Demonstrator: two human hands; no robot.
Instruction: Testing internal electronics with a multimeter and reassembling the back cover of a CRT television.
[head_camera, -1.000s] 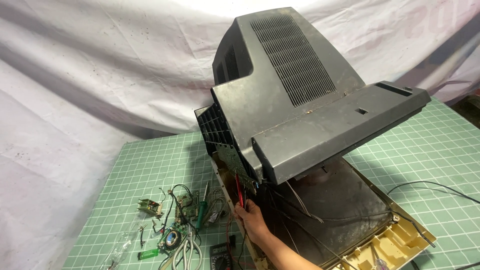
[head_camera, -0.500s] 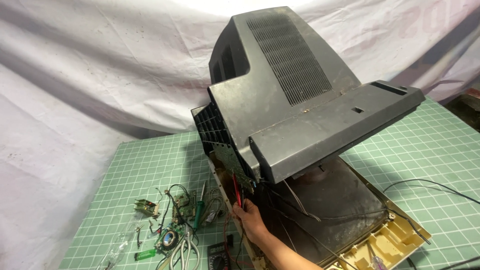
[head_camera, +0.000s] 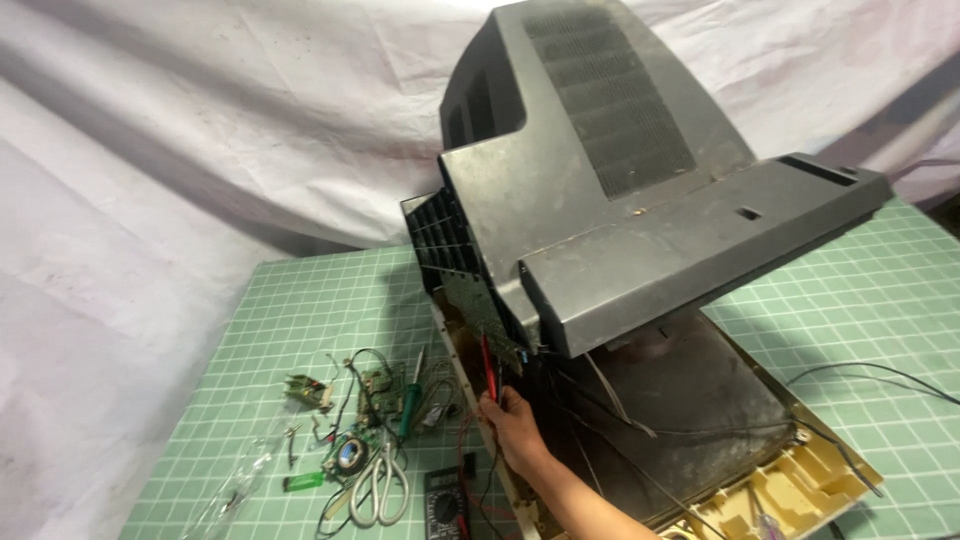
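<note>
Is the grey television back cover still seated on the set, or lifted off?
Lifted and tilted: the grey back cover hangs above the picture tube, wires and circuit board exposed beneath.

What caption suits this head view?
One hand reaches under a tilted grey television shell above a green mat, scissors nearby.

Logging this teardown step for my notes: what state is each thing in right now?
Grey TV rear casing: lifted, tilted up off the base.
Picture tube: face down, exposed.
Circuit board: hanging at the casing's edge, wires attached.
Left hand: gripping a red-handled tool at the board.
Right hand: out of view.
Scissors: closed, flat on the mat.
Multimeter: lying on the green mat.
</note>
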